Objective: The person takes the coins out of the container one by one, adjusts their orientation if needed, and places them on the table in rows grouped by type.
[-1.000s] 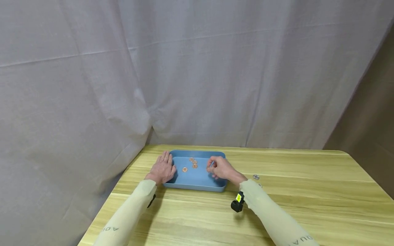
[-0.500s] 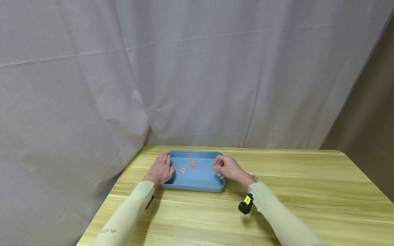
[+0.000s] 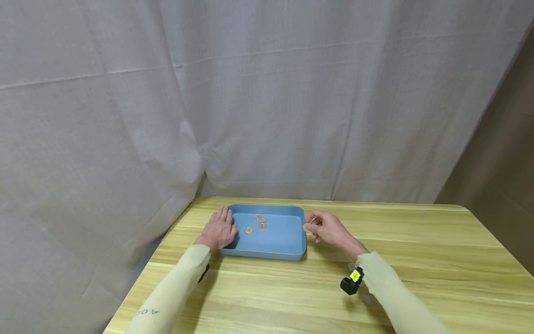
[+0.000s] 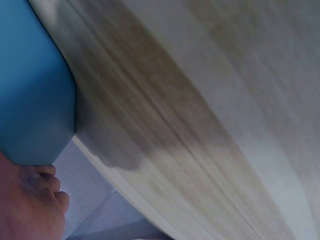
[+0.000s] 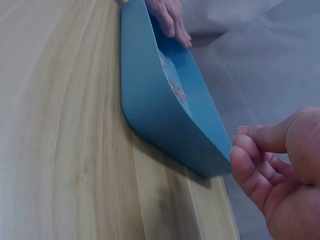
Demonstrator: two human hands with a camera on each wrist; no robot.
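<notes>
Blue tray [image 3: 267,243] sits on the wooden table [image 3: 417,260], near its far left corner, right by the grey curtain [image 3: 167,93]. Left hand [image 3: 219,229] lies flat against the tray's left rim, fingers straight, gripping nothing — the left wrist view only catches a tray corner and blurred fingertips at the bottom left. Copper coins [image 3: 259,222] lie inside the tray, toward its far side; count looks like four, but they're small and bunched, so not certain. Right hand [image 3: 327,228] hovers just outside the tray's right rim, fingers curled, thumb and forefinger pinched together at the tips. Something small may be between them — head view is too coarse, and the right wrist view shows the curled fingers [image 5: 260,170] without a clear object. Can't tell whether it holds a coin. Right wrist camera [image 3: 351,281] hides part of the table near that sleeve; faint specks beside it are unreadable.
</notes>
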